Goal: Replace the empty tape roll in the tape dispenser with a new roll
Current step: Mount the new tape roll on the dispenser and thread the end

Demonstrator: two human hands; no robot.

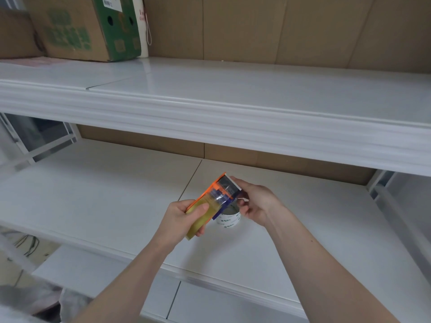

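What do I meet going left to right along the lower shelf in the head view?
left hand gripping the new tape roll → tape dispenser → empty tape core standing on the shelf → right hand at the dispenser's cutter end.

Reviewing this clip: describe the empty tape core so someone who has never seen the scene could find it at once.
Start at the white middle shelf, then go to the two hands above its front half. Just below the right hand and beside the orange tape dispenser stands the empty tape core on the shelf. It is a bare white printed ring, unlike the yellowish full roll in the left hand.
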